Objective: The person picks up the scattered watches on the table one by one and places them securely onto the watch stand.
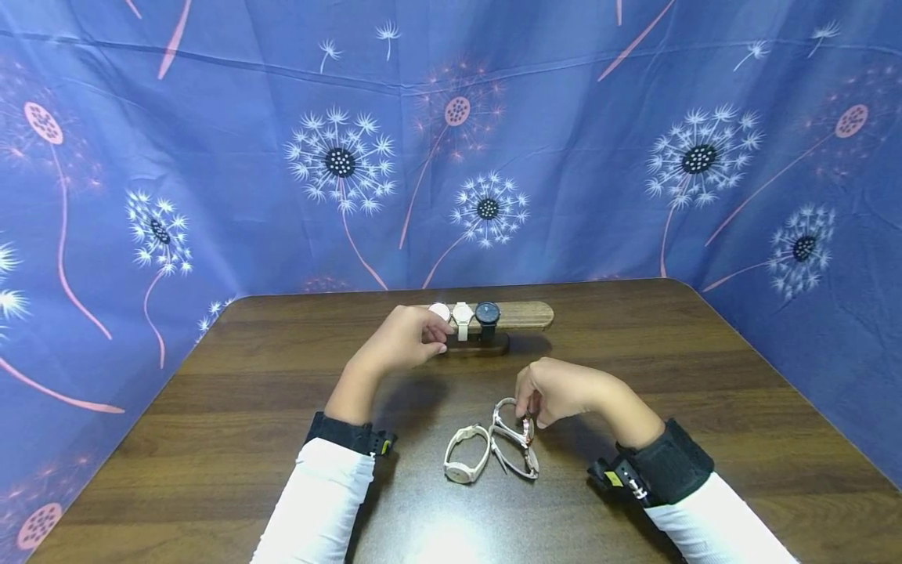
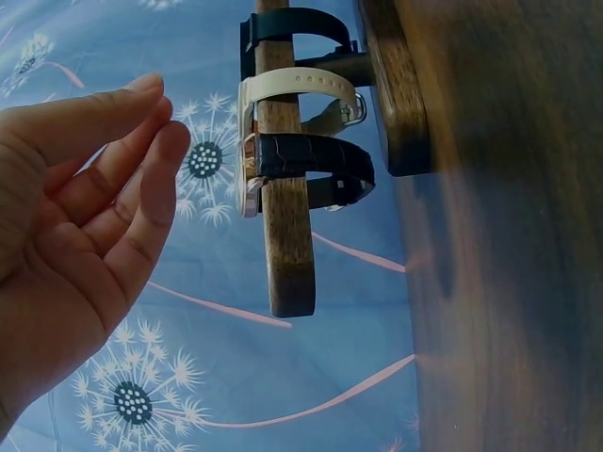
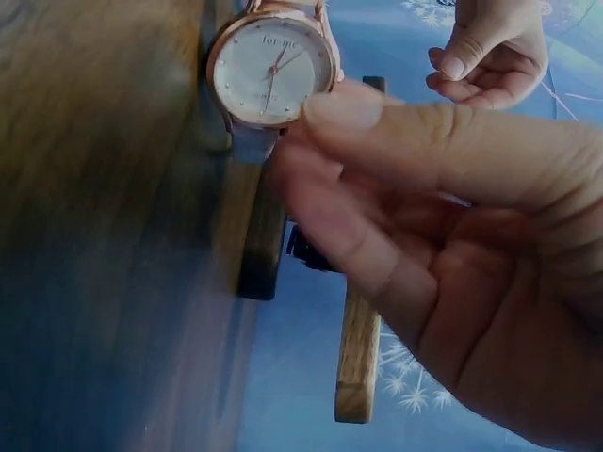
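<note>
The rose-gold watch (image 1: pixel 514 435) lies on the worktop (image 1: pixel 211 407) near its front centre, and the right hand (image 1: pixel 557 389) grasps its upper end between thumb and fingertips. The right wrist view shows the white dial in a rose-gold case (image 3: pixel 271 71) just beyond the pinching fingers (image 3: pixel 377 169). Just to the left of this watch, and very close to it, a white watch (image 1: pixel 465 454) rests on the worktop with its strap forming a closed loop. Farther back, at the centre of the worktop, stands a wooden watch stand (image 1: pixel 517 315) consisting of a horizontal bar on a darker base. Three watches are wrapped around the bar side by side: a pale-dialled watch on a dark strap (image 1: pixel 440 311), a cream-strapped watch (image 1: pixel 462 317) and a black watch (image 1: pixel 487 316). The left hand (image 1: pixel 405 338) hovers at the left end of the stand, close to the pale-dialled watch; the left wrist view shows its fingers (image 2: pixel 113 141) relaxed and slightly bent, released, grasping nothing and apart from the bar. Both forearms wear white sleeves (image 1: pixel 317 501) with black wrist bands (image 1: pixel 345 435). A blue cloth printed with dandelion motifs (image 1: pixel 338 160) encloses the worktop at the rear and sides.
</note>
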Action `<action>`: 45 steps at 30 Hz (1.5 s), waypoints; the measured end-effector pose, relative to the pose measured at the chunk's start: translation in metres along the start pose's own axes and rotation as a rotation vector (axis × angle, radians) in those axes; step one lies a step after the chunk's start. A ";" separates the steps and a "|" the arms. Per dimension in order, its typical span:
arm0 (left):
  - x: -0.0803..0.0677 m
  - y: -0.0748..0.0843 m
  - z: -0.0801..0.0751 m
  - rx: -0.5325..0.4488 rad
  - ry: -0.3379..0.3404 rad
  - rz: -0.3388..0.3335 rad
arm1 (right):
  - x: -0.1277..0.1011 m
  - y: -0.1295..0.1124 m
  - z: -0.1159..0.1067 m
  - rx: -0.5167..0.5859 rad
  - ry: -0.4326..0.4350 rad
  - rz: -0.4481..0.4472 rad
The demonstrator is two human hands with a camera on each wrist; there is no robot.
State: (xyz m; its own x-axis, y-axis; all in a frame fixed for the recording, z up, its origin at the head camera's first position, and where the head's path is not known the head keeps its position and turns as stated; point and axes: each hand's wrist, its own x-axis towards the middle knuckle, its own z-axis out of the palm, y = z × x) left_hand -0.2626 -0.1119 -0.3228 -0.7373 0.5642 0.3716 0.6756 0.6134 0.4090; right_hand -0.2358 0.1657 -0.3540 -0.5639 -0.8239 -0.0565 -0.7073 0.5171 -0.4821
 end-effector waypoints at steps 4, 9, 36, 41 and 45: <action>0.000 0.001 0.001 -0.007 0.001 -0.006 | 0.001 -0.001 0.002 0.011 -0.025 -0.019; -0.001 0.000 0.001 -0.031 0.002 -0.014 | 0.001 -0.003 0.004 -0.003 -0.043 -0.009; -0.002 0.001 0.000 -0.102 -0.007 -0.015 | -0.007 0.003 -0.018 0.186 0.218 -0.050; -0.001 0.006 -0.001 -0.145 0.022 0.024 | -0.005 0.004 -0.020 0.368 0.350 -0.034; 0.000 0.014 -0.001 -0.222 0.065 0.057 | -0.003 -0.003 -0.020 0.545 0.494 0.011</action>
State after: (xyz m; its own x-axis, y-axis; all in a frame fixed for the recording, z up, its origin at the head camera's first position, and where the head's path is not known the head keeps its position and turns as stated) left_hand -0.2526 -0.1042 -0.3159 -0.7015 0.5534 0.4491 0.7042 0.4412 0.5562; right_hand -0.2409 0.1711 -0.3347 -0.7873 -0.5522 0.2744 -0.4605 0.2305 -0.8572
